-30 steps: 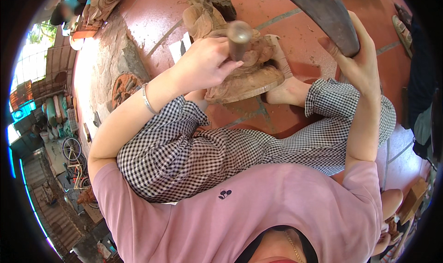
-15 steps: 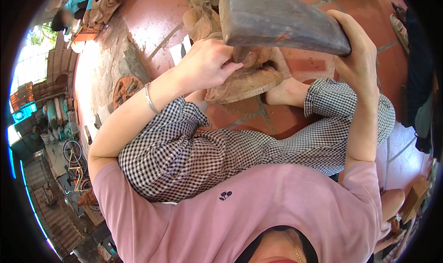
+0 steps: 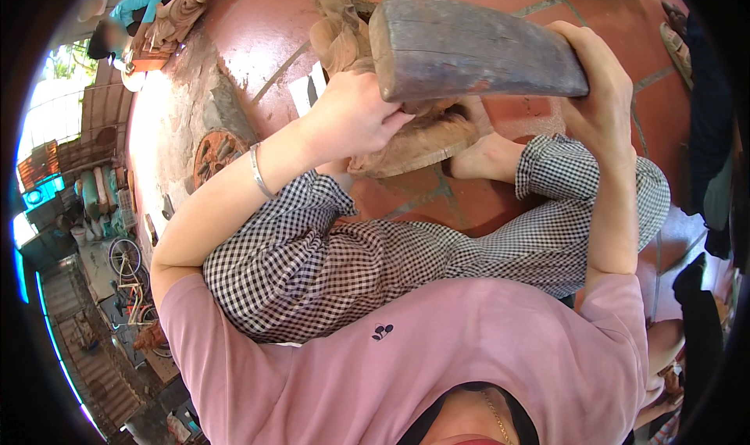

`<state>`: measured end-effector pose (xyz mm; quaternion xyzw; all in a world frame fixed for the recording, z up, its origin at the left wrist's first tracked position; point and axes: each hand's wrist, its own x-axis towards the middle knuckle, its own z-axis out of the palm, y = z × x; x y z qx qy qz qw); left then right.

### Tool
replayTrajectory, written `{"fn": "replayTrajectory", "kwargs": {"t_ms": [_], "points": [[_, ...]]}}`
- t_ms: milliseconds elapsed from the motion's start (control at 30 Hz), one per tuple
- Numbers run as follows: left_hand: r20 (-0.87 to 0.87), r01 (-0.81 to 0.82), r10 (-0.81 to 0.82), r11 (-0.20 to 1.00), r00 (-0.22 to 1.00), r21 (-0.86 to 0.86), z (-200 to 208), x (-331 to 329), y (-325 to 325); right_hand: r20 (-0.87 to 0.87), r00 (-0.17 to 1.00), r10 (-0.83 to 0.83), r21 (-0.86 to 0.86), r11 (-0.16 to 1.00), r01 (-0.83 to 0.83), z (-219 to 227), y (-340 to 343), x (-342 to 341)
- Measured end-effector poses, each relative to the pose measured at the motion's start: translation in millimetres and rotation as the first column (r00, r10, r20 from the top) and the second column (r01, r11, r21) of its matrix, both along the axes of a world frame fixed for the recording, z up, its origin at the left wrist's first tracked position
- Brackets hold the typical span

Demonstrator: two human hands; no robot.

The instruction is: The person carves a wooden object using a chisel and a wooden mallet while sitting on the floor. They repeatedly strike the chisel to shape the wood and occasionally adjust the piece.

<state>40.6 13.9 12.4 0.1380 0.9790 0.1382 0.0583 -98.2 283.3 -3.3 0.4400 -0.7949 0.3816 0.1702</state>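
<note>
My right hand (image 3: 600,85) is wrapped round the narrow end of a thick, dark wooden mallet (image 3: 480,50). The mallet's broad end is beside my left fist and hides part of the work. My left hand (image 3: 358,117) is closed on an upright chisel, whose handle is now behind the mallet; its blade cannot be seen. Beneath both hands a carved wood piece (image 3: 410,150) stands on the floor between my bare feet. Its pale base edge faces me, and a rounded, figure-like carved part (image 3: 337,42) rises at the far side.
A round tray of tools (image 3: 215,157) lies at the left beside a grey log-like piece (image 3: 228,105). White paper (image 3: 305,93) shows behind my left wrist. Another person (image 3: 141,15) works at the far left. Dark clothing (image 3: 707,171) and a sandal (image 3: 676,54) are at the right.
The mallet has dropped slightly toward me and tilted more level, covering the chisel's handle end. My left fist shifts a little. A dark shape has appeared at the lower right.
</note>
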Motion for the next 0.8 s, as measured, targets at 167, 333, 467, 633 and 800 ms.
{"fn": "replayTrajectory", "kwargs": {"t_ms": [167,333,467,633,800], "points": [[-0.084,0.090,-0.096,0.993,0.992,-0.072,7,-2,6,0.192,0.977,0.093,-0.235,0.971,-0.046,-16,0,6],[-0.043,0.038,-0.039,0.999,0.998,-0.028,7,-2,5,0.260,0.965,0.042,-0.223,0.975,0.017,-19,8,10],[-0.081,0.098,-0.095,0.995,0.992,0.033,12,-6,4,0.227,0.974,0.026,-0.293,0.955,0.043,-21,7,13],[-0.095,0.083,-0.092,0.992,0.991,-0.093,-1,2,8,0.259,0.964,0.059,-0.289,0.957,0.019,-27,9,14],[0.082,-0.054,0.039,0.981,0.996,0.184,0,-5,-14,0.494,0.851,0.180,-0.457,0.886,0.078,-46,13,5]]}}
